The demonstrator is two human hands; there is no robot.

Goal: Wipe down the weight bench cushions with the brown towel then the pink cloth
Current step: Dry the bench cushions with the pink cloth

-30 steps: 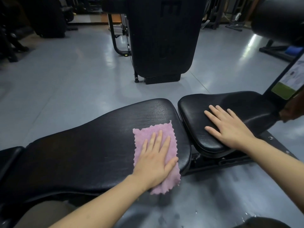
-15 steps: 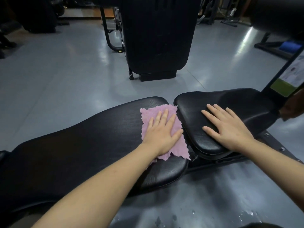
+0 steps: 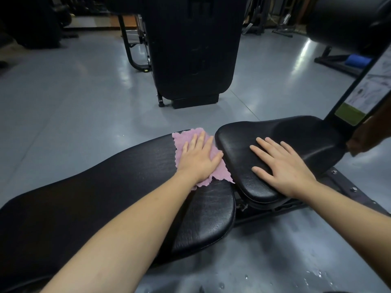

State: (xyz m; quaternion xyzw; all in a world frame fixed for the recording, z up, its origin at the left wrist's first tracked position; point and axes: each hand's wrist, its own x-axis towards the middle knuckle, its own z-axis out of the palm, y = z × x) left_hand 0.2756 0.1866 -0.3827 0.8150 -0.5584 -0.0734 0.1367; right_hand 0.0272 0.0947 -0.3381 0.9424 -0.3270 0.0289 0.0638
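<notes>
I have my left hand [image 3: 200, 158] pressed flat, fingers straight, on the frayed pink square cloth [image 3: 220, 175], which lies at the far right end of the long black vinyl back cushion [image 3: 101, 193], its far corner reaching the cushion's far edge. My right hand [image 3: 283, 163] lies flat and spread on the smaller black vinyl seat cushion [image 3: 296, 132] just to the right, gripping nothing, only bracing. At the right edge of the view a brown shape [image 3: 368, 134] sits beside the seat's upright; it may be the brown towel, though I cannot tell for sure.

Since the pink cloth is the one under my palm, I judge this to be the second pass, working the end of the long cushion. Most of that cushion stretches away to the left, and the seat is covered only by my bare hand. The next move calls for keeping the palm down so the thin cloth drags along without bunching, then sweeping across whichever stretch is unwiped, lifting the right hand clear if the seat comes next
</notes>
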